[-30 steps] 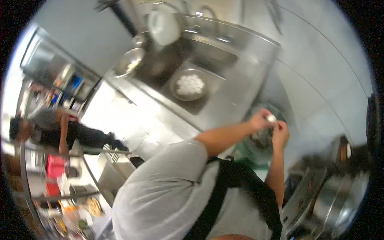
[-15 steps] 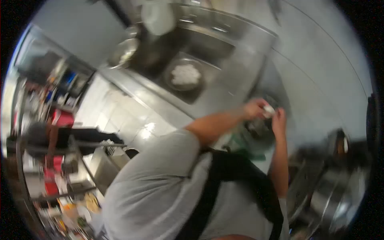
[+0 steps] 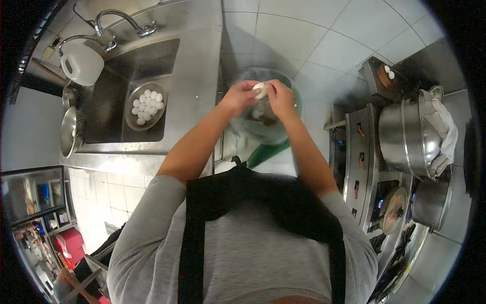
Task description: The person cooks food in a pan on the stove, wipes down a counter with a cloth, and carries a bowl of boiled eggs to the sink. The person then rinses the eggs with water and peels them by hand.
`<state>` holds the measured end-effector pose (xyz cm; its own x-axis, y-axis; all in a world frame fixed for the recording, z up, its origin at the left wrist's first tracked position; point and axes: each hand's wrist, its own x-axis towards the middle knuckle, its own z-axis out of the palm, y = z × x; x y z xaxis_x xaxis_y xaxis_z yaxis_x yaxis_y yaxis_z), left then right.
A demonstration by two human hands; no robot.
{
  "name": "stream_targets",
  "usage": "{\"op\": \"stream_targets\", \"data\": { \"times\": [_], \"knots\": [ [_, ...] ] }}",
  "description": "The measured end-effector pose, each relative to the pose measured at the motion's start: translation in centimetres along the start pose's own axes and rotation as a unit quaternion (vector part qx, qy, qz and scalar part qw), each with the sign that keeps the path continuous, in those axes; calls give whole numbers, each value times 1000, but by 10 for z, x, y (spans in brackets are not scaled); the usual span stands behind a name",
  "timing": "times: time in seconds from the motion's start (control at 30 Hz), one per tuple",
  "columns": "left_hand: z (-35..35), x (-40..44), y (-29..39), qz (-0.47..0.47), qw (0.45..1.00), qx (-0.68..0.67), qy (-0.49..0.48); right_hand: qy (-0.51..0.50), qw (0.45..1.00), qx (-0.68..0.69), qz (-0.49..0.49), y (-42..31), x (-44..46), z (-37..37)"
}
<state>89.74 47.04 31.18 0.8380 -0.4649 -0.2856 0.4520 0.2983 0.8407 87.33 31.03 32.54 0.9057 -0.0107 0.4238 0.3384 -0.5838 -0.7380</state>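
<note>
My left hand (image 3: 240,98) has its fingers closed round a white egg (image 3: 259,90). From the other side, the bent fingers of my right hand (image 3: 281,99) press against the egg. Both hands are above a bin (image 3: 296,96) lined with clear plastic, with dark and pale scraps (image 3: 257,114) at its bottom. I cannot tell how much shell is still on the egg. To the left, a metal bowl (image 3: 129,112) with several white eggs (image 3: 147,104) sits in the sink (image 3: 107,133).
A white jug (image 3: 82,65) stands by the faucets (image 3: 119,20), and a colander (image 3: 71,133) rests on the sink's left edge. At right are a stove (image 3: 360,167) with lit burners, a large steamer pot (image 3: 397,136) and a lidded pan (image 3: 394,210). Another person's arm (image 3: 72,279) shows at lower left.
My view has turned and steadied, bringing the stove into clear sight and shifting the sink leftward. Both hands stay together at the egg over the bin.
</note>
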Motion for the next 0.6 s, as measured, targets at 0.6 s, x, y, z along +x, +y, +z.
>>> {"op": "stream_targets", "data": {
  "times": [0.6],
  "knots": [
    [-6,-1,11,-12,998,65,2,-12,999,38,37,7,-1,5]
  ]
}}
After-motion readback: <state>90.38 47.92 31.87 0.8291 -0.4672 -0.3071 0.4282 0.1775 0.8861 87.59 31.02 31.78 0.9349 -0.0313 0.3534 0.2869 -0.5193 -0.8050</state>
